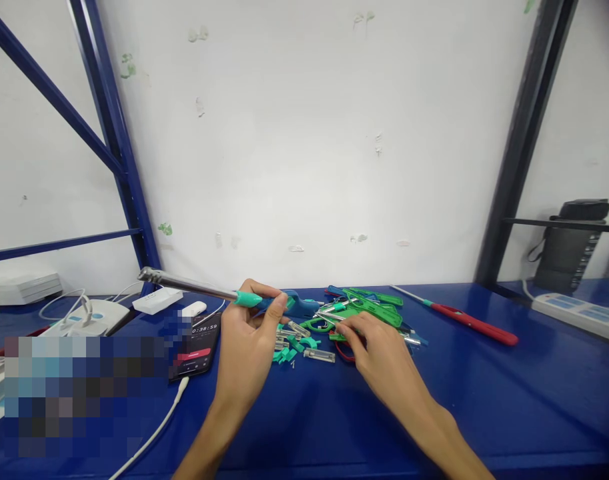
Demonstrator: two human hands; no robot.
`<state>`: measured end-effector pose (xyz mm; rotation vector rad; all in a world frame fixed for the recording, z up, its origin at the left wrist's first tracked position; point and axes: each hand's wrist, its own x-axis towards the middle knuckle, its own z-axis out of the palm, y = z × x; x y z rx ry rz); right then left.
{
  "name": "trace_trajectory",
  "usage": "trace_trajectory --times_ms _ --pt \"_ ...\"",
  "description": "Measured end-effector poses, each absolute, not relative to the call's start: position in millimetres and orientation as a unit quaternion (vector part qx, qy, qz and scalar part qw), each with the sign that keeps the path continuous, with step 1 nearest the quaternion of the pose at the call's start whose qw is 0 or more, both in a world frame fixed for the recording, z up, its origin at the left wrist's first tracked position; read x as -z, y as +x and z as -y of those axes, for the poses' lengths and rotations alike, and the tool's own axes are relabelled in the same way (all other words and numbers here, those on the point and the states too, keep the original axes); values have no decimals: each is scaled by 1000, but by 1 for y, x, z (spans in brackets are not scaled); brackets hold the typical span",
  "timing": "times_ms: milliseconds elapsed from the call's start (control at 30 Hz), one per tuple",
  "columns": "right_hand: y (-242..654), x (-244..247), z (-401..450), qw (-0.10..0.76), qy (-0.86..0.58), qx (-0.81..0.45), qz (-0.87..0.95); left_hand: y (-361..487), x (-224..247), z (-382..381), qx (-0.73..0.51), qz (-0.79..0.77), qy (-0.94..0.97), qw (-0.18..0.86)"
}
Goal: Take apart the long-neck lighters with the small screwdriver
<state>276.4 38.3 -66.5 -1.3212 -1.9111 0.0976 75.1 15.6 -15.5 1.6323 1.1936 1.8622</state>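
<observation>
My left hand (251, 333) is closed round a blue lighter (299, 305) with a teal collar and a long metal tube, which points up and to the left. Over the right part of a pile, my right hand (371, 337) is closed, its fingertips at a thin metal piece that is hard to make out. Green handle shells (379, 308) lie behind it. Small teal parts (297, 347) and clear fuel tanks (319, 355) are scattered between my hands.
A red lighter (474, 323) lies at the right, near a white power strip (579, 313). On the left are a phone (198, 347), a white cable (157, 430) and a white box (157, 300). A wall stands behind the blue table (294, 427).
</observation>
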Motion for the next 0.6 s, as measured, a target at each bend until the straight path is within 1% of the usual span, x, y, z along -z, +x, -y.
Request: trace_trajectory --times_ms 233,400,600 --pt "275 66 -36 422 -534 0 733 76 15 -14 -655 -432 587 200" --pt "274 66 -39 441 -529 -20 725 78 15 -14 -654 -431 588 202" --pt "274 68 -42 403 -528 -22 747 76 14 -14 -650 -435 589 201"
